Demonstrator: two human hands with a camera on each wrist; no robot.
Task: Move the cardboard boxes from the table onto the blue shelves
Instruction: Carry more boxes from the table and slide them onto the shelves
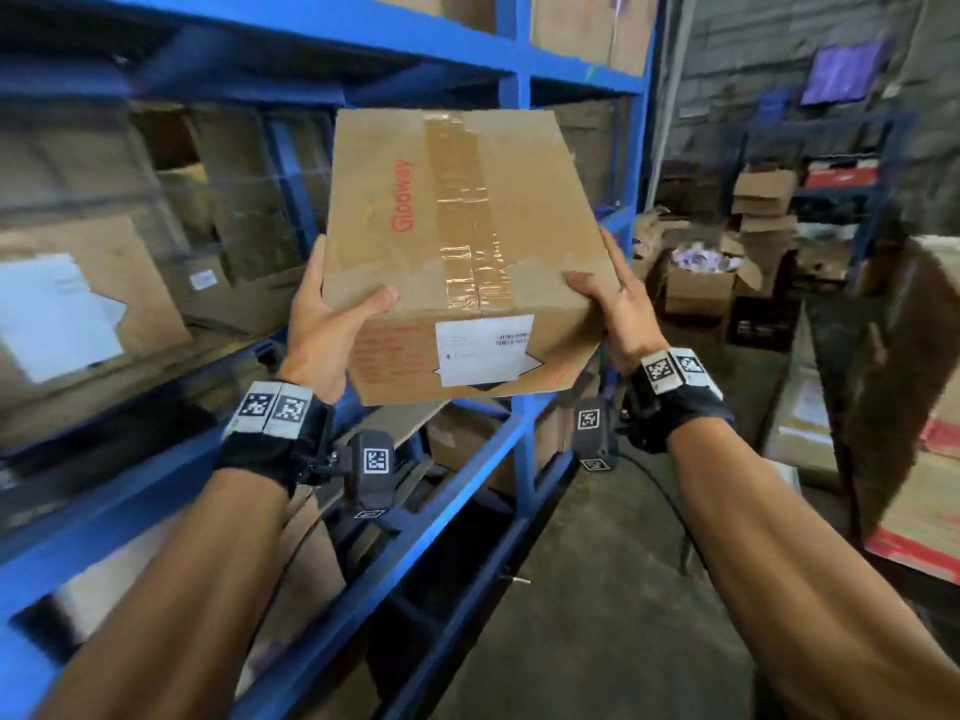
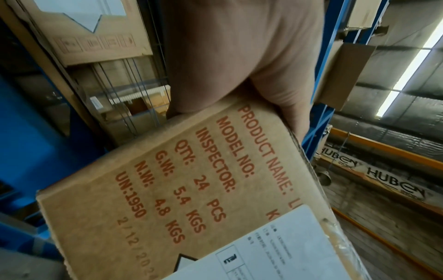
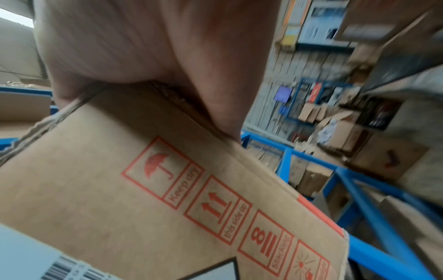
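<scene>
While both forearms reach forward from 6 o'clock, the cardboard box is carried in the air at the centre of the head view, clear of any surface. The left hand clasps the near left corner at 9 o'clock of the box, thumb laid over the top face and fingers curled along the side. The right hand clasps the near right corner at 3 o'clock in the same way. This opposed two-corner clamp probably serves to keep the load level and stop it from twisting. The left wrist view shows printed weight figures on the near face, which suggests a moderate load needing both hands. A white label sits on that face, toward the carrier. Brown tape runs along the top seam, so the flaps are closed and the top face gives the thumbs a firm bearing surface.

Beyond the box, at 12 o'clock, stands the blue shelving; an upright post lies directly behind the box. Stored cartons occupy the bay at 9 o'clock. At 2 o'clock, well apart, open boxes stand on the floor. Placement is judged not yet done.
</scene>
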